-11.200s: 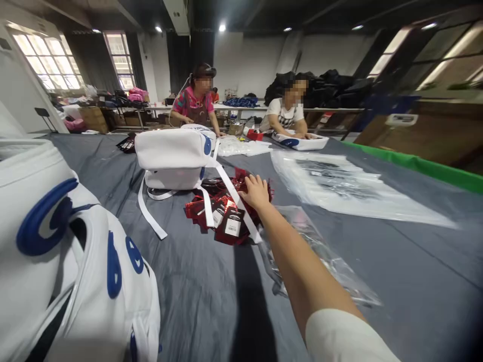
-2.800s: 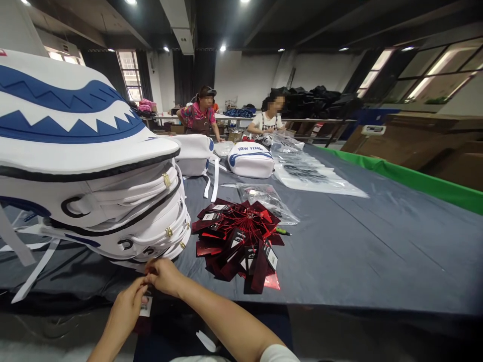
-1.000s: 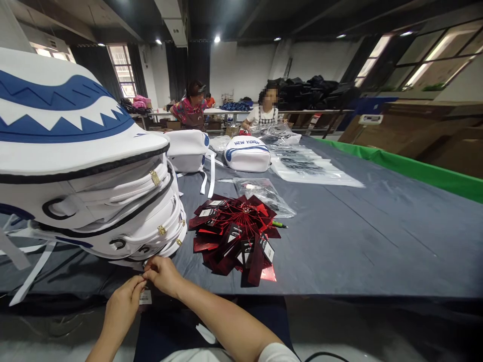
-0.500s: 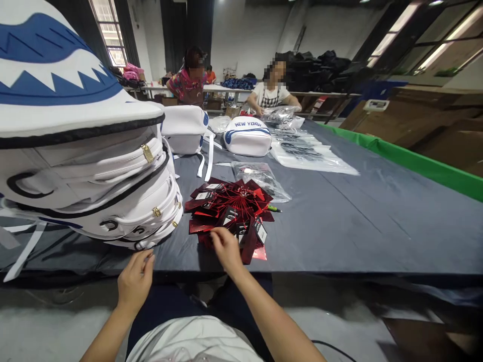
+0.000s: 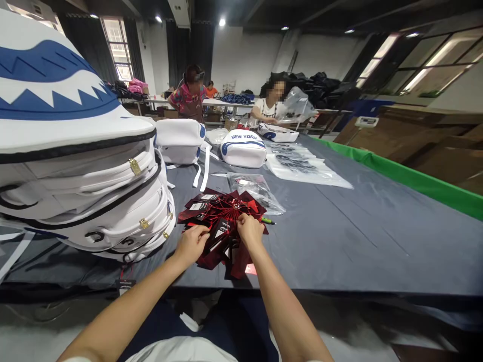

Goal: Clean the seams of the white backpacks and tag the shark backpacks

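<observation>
A fan-shaped pile of dark red hang tags (image 5: pixel 219 208) with red strings lies on the grey table (image 5: pixel 339 236) in front of me. My left hand (image 5: pixel 191 244) rests on the pile's near left side, fingertips pinching a tag. My right hand (image 5: pixel 249 230) sits on the pile's middle, fingers curled on the tags and strings. To the left lies a big white backpack (image 5: pixel 75 166) with blue shark-tooth print and gold zipper pulls. One tag (image 5: pixel 124 284) hangs from its lower edge below the table rim.
A clear bag (image 5: pixel 256 188) of tags and a green pen (image 5: pixel 267 220) lie behind the pile. Farther back are white bags (image 5: pixel 243 148), one reading NEW YORK, and clear plastic sleeves (image 5: pixel 305 168). Two people (image 5: pixel 190 95) work at the far end. A green strip (image 5: pixel 407 178) edges the table's right side.
Both hands left the backpack's lower edge, where they had been handling a tag, and moved right onto the red tag pile. A tag now hangs from the backpack.
</observation>
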Demonstrator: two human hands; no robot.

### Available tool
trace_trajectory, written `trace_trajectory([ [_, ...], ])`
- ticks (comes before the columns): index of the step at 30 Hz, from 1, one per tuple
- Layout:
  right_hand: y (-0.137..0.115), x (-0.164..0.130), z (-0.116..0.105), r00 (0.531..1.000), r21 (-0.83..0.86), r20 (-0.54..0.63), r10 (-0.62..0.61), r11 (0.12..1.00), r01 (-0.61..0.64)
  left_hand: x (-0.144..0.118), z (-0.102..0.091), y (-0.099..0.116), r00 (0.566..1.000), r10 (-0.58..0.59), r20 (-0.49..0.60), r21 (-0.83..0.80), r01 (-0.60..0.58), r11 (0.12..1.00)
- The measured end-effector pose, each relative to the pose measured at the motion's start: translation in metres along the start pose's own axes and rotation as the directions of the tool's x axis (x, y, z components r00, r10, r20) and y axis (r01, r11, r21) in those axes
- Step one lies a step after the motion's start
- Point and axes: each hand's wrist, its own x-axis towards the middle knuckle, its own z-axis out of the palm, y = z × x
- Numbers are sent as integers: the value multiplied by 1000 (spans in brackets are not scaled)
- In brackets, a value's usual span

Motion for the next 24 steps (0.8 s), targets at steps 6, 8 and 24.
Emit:
trace_trajectory([
  [6, 1, -8, -8, 995, -59, -7, -101, 993, 101, 78, 43, 39, 995, -102, -22, 28, 103, 994],
  [8, -1, -12, -10, 991, -64, 4, -132, 989, 132, 99, 58, 52, 989, -147, -14, 48, 147, 988],
  [24, -13, -83, -41, 994, 451, -8, -106, 887, 98, 72, 29, 36, 957, -266, -111, -333, 217, 918],
])
